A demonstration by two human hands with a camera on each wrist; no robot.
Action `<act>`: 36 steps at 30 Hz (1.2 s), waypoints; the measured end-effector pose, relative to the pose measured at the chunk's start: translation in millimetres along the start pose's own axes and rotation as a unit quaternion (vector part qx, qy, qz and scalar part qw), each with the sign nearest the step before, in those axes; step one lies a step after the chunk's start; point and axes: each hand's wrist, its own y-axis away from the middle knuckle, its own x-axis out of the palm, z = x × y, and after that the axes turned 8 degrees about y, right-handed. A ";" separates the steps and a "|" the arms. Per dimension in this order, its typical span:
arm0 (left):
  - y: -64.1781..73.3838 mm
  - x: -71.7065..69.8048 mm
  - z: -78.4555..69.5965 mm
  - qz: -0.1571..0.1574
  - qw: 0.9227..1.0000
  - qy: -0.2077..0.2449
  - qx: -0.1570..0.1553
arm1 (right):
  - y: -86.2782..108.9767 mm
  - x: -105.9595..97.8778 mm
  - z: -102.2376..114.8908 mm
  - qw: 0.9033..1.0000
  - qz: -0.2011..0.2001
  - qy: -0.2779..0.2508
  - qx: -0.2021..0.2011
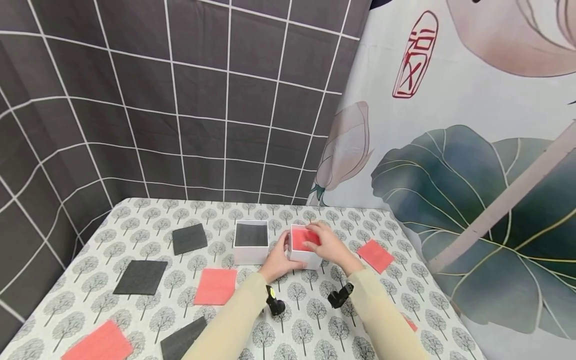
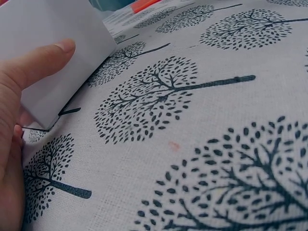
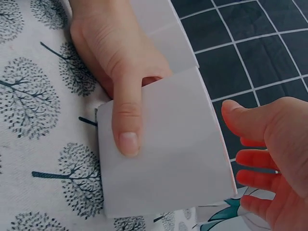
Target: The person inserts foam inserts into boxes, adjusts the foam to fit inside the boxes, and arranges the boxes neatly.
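- Your left hand point(image 1: 280, 262) is clamped on the white box point(image 1: 310, 260) at its near-left corner, thumb flat along the face toward you and fingers round the side at nine o'clock; that hold probably stops the box sliding or tipping.
- Your right hand point(image 1: 330, 245) comes in from four o'clock, over the rim of that box. Its thumb and fingers are apart, pinching nothing that shows; you likely want them spread to reach the red piece point(image 1: 302, 239) inside. Whether the fingertips press on it, you cannot tell from these views.
- That red piece lies within the white box's walls, below the rim, between your two hands.
- At nine o'clock from it stands the second box point(image 1: 250, 256), just beside, with a dark piece point(image 1: 251, 235) inside. One colour shows in each box, which suggests you keep red and dark separate.
- Loose red squares lie at eight o'clock, one near point(image 1: 216, 286) and one farther out point(image 1: 99, 345), and at three o'clock point(image 1: 376, 256); a red corner point(image 1: 410, 323) shows at four, mostly behind your sleeve.
- Loose dark squares lie at nine o'clock point(image 1: 189, 239), just below nine point(image 1: 141, 277) and at eight point(image 1: 182, 341). Lying flat and apart, each should be easy for you to pick out singly.
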 end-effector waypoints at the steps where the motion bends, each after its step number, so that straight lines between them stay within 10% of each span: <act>1: -1.5 0.1 4.8 -0.001 1.000 -0.003 -0.001 | 1.6 0.3 -0.4 1.000 -0.002 -0.001 0.001; 36: -9.0 -1.0 27.2 -0.005 1.000 -0.012 -0.017 | 77.1 -17.6 -13.1 0.996 -0.048 -0.023 0.066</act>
